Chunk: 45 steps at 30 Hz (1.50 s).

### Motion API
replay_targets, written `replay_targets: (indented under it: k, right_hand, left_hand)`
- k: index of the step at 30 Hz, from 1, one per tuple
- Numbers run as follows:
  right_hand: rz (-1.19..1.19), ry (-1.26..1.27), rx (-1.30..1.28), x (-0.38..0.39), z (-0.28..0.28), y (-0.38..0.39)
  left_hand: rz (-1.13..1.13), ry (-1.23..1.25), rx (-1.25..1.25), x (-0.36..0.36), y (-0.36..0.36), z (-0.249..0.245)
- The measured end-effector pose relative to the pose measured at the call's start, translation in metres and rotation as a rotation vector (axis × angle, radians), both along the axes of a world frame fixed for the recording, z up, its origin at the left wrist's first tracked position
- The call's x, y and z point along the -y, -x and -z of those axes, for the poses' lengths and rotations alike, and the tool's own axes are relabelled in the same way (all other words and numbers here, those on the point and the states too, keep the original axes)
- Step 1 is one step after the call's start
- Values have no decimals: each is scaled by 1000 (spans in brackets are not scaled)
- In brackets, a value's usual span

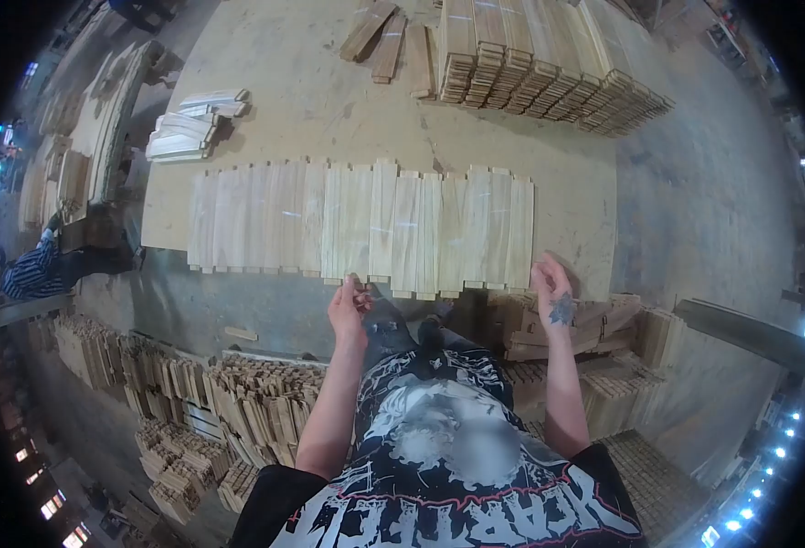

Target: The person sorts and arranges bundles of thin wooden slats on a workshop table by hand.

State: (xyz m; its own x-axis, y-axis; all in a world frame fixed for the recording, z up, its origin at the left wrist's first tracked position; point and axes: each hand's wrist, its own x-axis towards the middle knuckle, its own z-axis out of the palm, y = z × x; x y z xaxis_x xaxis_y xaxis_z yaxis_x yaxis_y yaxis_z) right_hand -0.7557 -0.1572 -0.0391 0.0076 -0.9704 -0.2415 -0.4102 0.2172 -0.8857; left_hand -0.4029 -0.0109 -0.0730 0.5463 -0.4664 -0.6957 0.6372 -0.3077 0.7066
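Hovering at the near edge of the row of boards (pixel 361 224), the left hand (pixel 349 309) has its fingers curled in, thumb close to them, and whether they grip wood I cannot tell! Over at the row's right end, the right hand (pixel 551 288) shows fingers loosely bent, just beside the last board, contact unclear. That row lies along the table's (pixel 284 91) near edge, with stacked boards (pixel 521 87) far right and pale strips (pixel 183 132) far left.

Woodworking workshop, planks (pixel 544 68) stacked high
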Motion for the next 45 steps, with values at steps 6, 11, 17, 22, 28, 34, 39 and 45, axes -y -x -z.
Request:
replay_targets:
  k: [6,11,17,22,28,34,39,45]
  right_hand:
    - [-2,4,-35,8,3,-1]
    - [28,-26,59,9,21,3]
    - [71,-43,90,7,24,2]
    - [119,-19,68,5,20,-8]
    - [141,-9,7,4,20,-15]
    - [56,53,-152,10,0,-31]
    - [28,-11,-155,14,0,-33]
    - [-66,-13,-96,15,3,-54]
  left_hand:
    - [175,7,-108,2,7,3]
    - [355,-14,-149,7,49,-13]
    - [445,90,8,8,44,-60]
    - [310,147,62,54,-2,-90]
    - [433,158,244,136,-136,-60]
    - [558,-184,643,90,-160,-44]
    - [492,-321,417,-3,-74,-38]
    - [100,-14,27,-14,-44,-11]
